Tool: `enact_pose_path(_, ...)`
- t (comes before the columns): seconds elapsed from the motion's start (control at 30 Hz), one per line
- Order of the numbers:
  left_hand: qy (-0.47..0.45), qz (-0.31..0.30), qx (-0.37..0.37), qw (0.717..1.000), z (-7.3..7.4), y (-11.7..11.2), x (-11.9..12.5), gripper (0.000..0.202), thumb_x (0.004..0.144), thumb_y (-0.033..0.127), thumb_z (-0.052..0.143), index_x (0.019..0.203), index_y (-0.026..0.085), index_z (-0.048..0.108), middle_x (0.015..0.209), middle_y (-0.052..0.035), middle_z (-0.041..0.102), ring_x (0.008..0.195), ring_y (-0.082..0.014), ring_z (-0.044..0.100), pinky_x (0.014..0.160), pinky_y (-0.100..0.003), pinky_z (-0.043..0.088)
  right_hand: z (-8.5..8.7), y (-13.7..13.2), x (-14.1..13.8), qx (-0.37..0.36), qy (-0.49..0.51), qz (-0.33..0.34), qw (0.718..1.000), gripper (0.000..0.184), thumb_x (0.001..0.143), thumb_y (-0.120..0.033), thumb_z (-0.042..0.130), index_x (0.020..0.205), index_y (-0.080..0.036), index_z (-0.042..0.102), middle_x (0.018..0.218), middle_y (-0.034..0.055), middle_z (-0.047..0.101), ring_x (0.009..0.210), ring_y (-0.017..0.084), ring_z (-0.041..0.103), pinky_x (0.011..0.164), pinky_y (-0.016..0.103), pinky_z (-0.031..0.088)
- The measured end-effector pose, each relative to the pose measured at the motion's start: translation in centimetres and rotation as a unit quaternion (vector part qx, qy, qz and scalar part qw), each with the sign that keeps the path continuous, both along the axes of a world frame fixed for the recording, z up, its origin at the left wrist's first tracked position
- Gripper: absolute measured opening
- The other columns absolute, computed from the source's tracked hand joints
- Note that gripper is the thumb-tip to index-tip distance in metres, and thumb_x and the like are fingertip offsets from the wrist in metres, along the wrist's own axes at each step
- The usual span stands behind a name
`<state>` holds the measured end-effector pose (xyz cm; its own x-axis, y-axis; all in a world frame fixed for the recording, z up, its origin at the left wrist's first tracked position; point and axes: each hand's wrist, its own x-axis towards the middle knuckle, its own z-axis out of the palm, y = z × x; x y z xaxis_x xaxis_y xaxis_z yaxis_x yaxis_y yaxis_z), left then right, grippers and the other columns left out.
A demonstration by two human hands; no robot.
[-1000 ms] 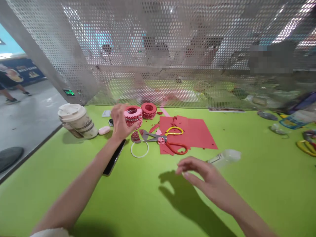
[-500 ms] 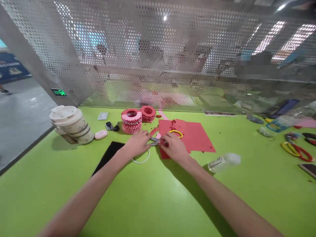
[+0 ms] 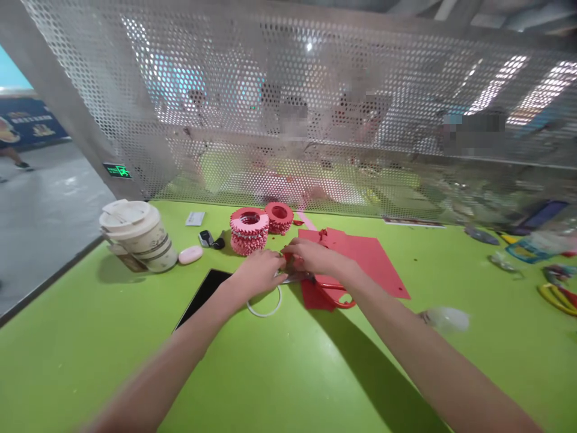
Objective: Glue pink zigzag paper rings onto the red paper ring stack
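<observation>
Beside the left edge of the red sheets (image 3: 381, 261), the left hand (image 3: 259, 272) lay low, its fingers bent and its thumb next to the metal of the scissors (image 3: 295, 278); whether it gripped anything could not be told. The right hand (image 3: 315, 257) arched over the scissors, its fingertips bunched, and its own back hid whether they were shut on something. With the 2 hands nearly meeting over the metal, a nick to the left thumb seemed the first risk, should the blades slide or close. The red handle (image 3: 346, 305) lay over the near part of the sheets, under the right wrist, so lifting the scissors could have dragged the loose paper or scattered the scraps (image 3: 323, 236) on it.

Just below the left fingers, a white ring (image 3: 265, 314) was likely to be caught and pushed along. A little farther out, 2 stacks stood side by side: a pink-and-red stack (image 3: 249, 239) and a red stack (image 3: 280, 227). A forward sweep of the left knuckles might have toppled the nearer of them. Beneath the left forearm lay a phone (image 3: 208, 293), easily nudged across the green surface (image 3: 270, 379). Past the right forearm, a bottle (image 3: 448, 319) risked a knock from the elbow swinging outward.
</observation>
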<state>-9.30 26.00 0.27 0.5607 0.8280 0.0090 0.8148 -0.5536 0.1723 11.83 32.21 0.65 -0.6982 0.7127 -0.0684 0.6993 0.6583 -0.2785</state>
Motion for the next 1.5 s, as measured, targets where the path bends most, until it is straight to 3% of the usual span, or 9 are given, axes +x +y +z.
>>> enact_pose_path(0.13,0.001,-0.013,-0.006,1.0,0.3,-0.1,-0.2,0.024,0.106,0.036,0.066,0.115,0.019,0.081,0.11,-0.0138,0.083,0.102,-0.0337,0.079,0.087,-0.043,0.061,-0.2,1.4,0.6,-0.001,-0.025,0.017,1.0,0.036,0.095,-0.006,0.068,0.121,-0.024,0.083,0.109,0.0086,0.073,0.084,0.021,0.065,0.074,0.031,0.047)
enact_pose_path(0.33,0.002,-0.024,-0.021,1.0,0.2,0.2,-0.4,0.025,0.108,0.037,0.064,0.114,0.019,0.08,0.112,-0.0132,0.082,0.104,-0.033,0.079,0.085,-0.041,0.061,0.0,2.2,1.5,0.012,-0.033,0.015,0.999,0.018,0.09,-0.009,0.076,0.104,-0.019,0.082,0.114,0.0118,0.069,0.107,0.026,0.064,0.087,0.032,0.046)
enact_pose_path(0.5,0.002,-0.023,-0.027,0.999,0.2,0.2,-0.4,0.024,0.108,0.034,0.063,0.119,0.019,0.077,0.114,-0.0125,0.082,0.107,-0.0325,0.079,0.087,-0.04,0.061,0.4,1.7,1.4,-0.017,-0.035,-0.015,0.999,0.013,0.094,-0.011,0.068,0.099,-0.018,0.078,0.099,0.0083,0.074,0.084,0.02,0.063,0.071,0.029,0.039)
enact_pose_path(0.73,-0.018,-0.002,-0.025,1.0,0.1,0.2,-0.3,0.03,0.107,0.032,0.062,0.131,0.017,0.072,0.12,-0.0127,0.081,0.109,-0.0323,0.079,0.091,-0.041,0.062,0.4,2.2,1.5,-0.037,-0.036,-0.023,0.998,0.024,0.1,-0.011,0.057,0.104,-0.019,0.079,0.092,0.006,0.078,0.076,0.018,0.063,0.065,0.029,0.037)
enact_pose_path(0.83,-0.033,0.02,-0.015,0.999,-0.3,0.3,0.0,0.045,0.109,0.032,0.059,0.15,0.015,0.06,0.137,-0.0172,0.075,0.116,-0.0329,0.077,0.094,-0.044,0.063,1.3,3.4,1.4,-0.052,-0.04,-0.01,0.998,0.009,0.098,-0.022,0.074,0.104,-0.021,0.08,0.092,0.0033,0.079,0.076,0.017,0.067,0.067,0.027,0.047)
enact_pose_path(1.0,-0.039,0.0,-0.002,0.999,-1.8,0.3,0.9,0.059,0.112,0.042,0.062,0.167,0.026,0.047,0.177,-0.0188,0.046,0.158,-0.0389,0.053,0.123,-0.056,0.051,3.0,8.5,-0.8,0.048,-0.011,-0.08,0.996,0.033,0.108,-0.041,0.074,0.131,-0.018,0.073,0.131,0.0099,0.076,0.113,0.026,0.076,0.098,0.048,0.065)
enact_pose_path(1.2,-0.029,-0.039,0.0,0.999,-2.8,0.0,1.4,0.054,0.113,0.042,0.057,0.163,0.024,0.05,0.156,-0.0181,0.066,0.143,-0.0381,0.066,0.114,-0.056,0.057,1.6,13.0,-5.4,0.142,0.015,-0.158,0.977,0.039,0.108,-0.04,0.074,0.142,-0.021,0.07,0.148,0.0131,0.069,0.125,0.029,0.073,0.105,0.052,0.064)
enact_pose_path(1.33,-0.033,-0.042,0.005,0.999,-2.8,0.0,1.3,0.053,0.113,0.043,0.055,0.163,0.024,0.049,0.15,-0.0166,0.068,0.138,-0.0373,0.068,0.112,-0.055,0.058,1.1,13.8,-6.4,0.126,0.055,-0.171,0.976,0.04,0.108,-0.04,0.075,0.142,-0.02,0.069,0.146,0.0127,0.07,0.123,0.029,0.073,0.103,0.052,0.064)
enact_pose_path(1.5,-0.035,-0.041,-0.001,0.999,-2.8,0.1,1.3,0.055,0.113,0.044,0.057,0.164,0.024,0.049,0.149,-0.0157,0.067,0.134,-0.0369,0.07,0.111,-0.054,0.059,3.0,14.1,-5.0,0.063,0.173,-0.202,0.962,0.039,0.108,-0.04,0.075,0.141,-0.02,0.07,0.143,0.0121,0.071,0.12,0.028,0.074,0.101,0.05,0.065)
